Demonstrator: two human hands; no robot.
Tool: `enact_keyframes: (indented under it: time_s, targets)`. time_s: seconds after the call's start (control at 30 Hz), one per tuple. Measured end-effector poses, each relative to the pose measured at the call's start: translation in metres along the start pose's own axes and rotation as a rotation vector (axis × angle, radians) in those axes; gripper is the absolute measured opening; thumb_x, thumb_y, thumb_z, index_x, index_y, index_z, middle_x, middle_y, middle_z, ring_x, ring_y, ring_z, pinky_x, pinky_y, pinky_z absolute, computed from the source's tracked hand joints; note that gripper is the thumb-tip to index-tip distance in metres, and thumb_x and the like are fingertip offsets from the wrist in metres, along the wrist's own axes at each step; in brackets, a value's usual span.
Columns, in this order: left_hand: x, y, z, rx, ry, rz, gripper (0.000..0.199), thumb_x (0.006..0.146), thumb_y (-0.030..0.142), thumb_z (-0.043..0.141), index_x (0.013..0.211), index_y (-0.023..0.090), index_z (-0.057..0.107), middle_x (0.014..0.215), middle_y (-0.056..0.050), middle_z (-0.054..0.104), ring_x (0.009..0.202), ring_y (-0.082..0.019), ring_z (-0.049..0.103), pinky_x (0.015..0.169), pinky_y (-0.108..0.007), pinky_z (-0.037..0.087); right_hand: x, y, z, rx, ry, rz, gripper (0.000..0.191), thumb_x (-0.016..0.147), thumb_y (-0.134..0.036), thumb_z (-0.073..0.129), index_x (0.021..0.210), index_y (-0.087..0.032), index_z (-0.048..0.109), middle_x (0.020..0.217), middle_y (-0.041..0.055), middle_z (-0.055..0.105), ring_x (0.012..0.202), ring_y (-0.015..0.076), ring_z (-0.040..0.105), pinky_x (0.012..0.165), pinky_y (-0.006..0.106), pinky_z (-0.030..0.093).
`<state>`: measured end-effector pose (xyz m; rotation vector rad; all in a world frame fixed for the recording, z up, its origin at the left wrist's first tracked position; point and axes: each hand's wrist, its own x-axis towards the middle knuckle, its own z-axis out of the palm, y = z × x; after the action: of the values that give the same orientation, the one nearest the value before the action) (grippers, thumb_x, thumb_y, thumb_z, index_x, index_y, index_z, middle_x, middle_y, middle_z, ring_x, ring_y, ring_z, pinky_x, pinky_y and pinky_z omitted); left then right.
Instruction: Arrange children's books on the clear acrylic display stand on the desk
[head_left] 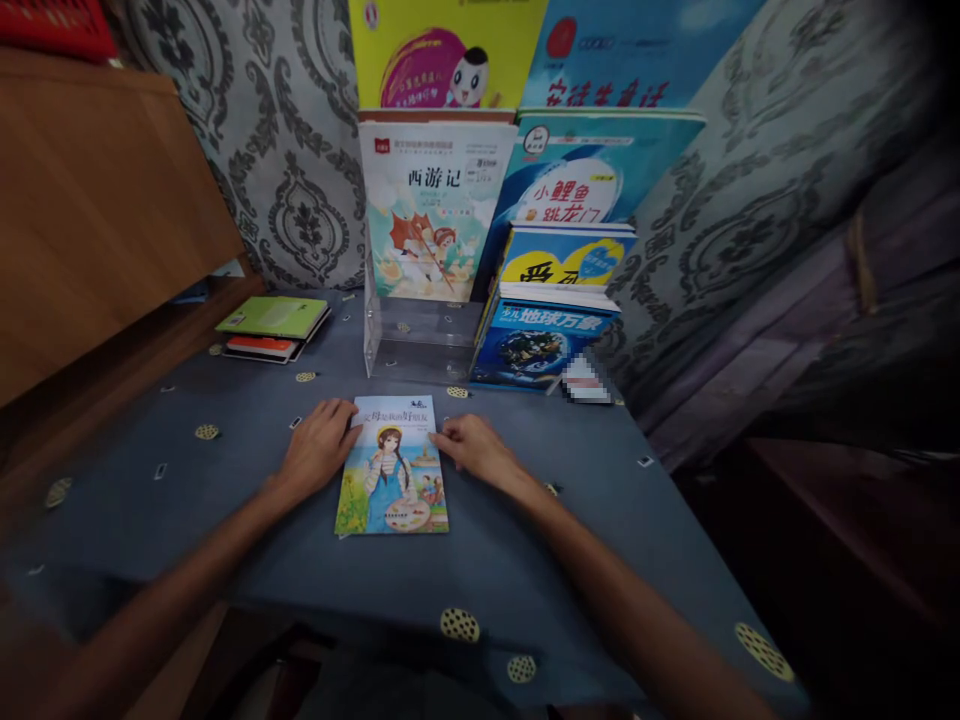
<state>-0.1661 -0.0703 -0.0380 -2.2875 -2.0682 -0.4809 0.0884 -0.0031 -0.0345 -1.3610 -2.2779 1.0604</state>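
Observation:
A thin paperback book (394, 480) with a drawn girl in a blue dress on its cover lies face up on the cloth-covered table (247, 510). Around its upper left edge my left hand (319, 443) is closed, fingertips at the cover's side. My right hand (474, 447) has its fingers curled together and pinches the right edge. The fingers' undersides are hidden. Just behind the book stands a clear stepped display rack (424, 345), its lowest left step showing no book.
Upright books fill other tiers, including a white-covered book (435, 240) and a blue earth book (536, 340). A small book stack (274, 320) lies at back left. Beside the rack sits a blurred white item (586, 380). A wooden cabinet (105, 190) borders the left; patterned curtain (307, 220) hangs behind.

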Motion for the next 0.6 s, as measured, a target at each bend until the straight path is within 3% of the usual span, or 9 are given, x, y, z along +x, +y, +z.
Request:
enact_keyframes:
  time_s: [0.1, 0.23, 0.33, 0.4, 0.6]
  targets:
    - [0.001, -0.004, 0.016, -0.038, 0.034, 0.07, 0.031, 0.098, 0.033, 0.041, 0.122, 0.02, 0.057, 0.129, -0.012, 0.064, 0.121, -0.027, 0.058, 0.103, -0.045, 0.046, 0.001, -0.022, 0.012, -0.232, 0.201, -0.189, 0.024, 0.096, -0.03, 0.052, 0.088, -0.018, 0.071, 0.084, 0.0086, 0.077, 0.083, 0.0239, 0.073, 0.074, 0.032, 0.053]
    - [0.0, -0.013, 0.032, -0.064, 0.034, 0.067, 0.039, 0.099, 0.032, 0.038, 0.133, 0.016, 0.049, 0.139, -0.016, 0.058, 0.134, -0.029, 0.051, 0.107, -0.048, 0.045, 0.02, -0.044, 0.05, -0.289, 0.096, -0.519, 0.04, 0.1, -0.025, 0.042, 0.136, -0.014, 0.055, 0.14, 0.0148, 0.061, 0.132, 0.0241, 0.055, 0.111, 0.04, 0.042]
    - [0.0, -0.017, 0.033, -0.048, 0.031, 0.056, 0.043, 0.098, 0.031, 0.038, 0.137, 0.013, 0.046, 0.137, -0.019, 0.059, 0.131, -0.031, 0.053, 0.105, -0.048, 0.046, 0.038, -0.043, 0.068, -0.338, 0.032, -0.526, 0.047, 0.102, -0.029, 0.039, 0.145, -0.01, 0.046, 0.153, 0.0182, 0.047, 0.146, 0.026, 0.039, 0.12, 0.046, 0.032]
    - [0.0, -0.016, 0.03, -0.038, 0.024, 0.055, 0.044, 0.098, 0.032, 0.039, 0.137, 0.012, 0.046, 0.135, -0.02, 0.06, 0.129, -0.032, 0.054, 0.104, -0.049, 0.047, 0.046, -0.034, 0.067, -0.35, 0.017, -0.496, 0.048, 0.103, -0.029, 0.038, 0.146, -0.008, 0.045, 0.154, 0.0196, 0.045, 0.148, 0.0264, 0.035, 0.122, 0.047, 0.028]
    - [0.001, -0.01, 0.021, -0.008, -0.041, 0.047, 0.047, 0.098, 0.033, 0.04, 0.138, 0.009, 0.047, 0.134, -0.019, 0.062, 0.128, -0.032, 0.054, 0.102, -0.049, 0.046, 0.04, 0.012, 0.03, -0.308, 0.058, -0.356, 0.046, 0.101, -0.024, 0.042, 0.144, -0.011, 0.051, 0.155, 0.0179, 0.044, 0.148, 0.0253, 0.035, 0.122, 0.049, 0.026]
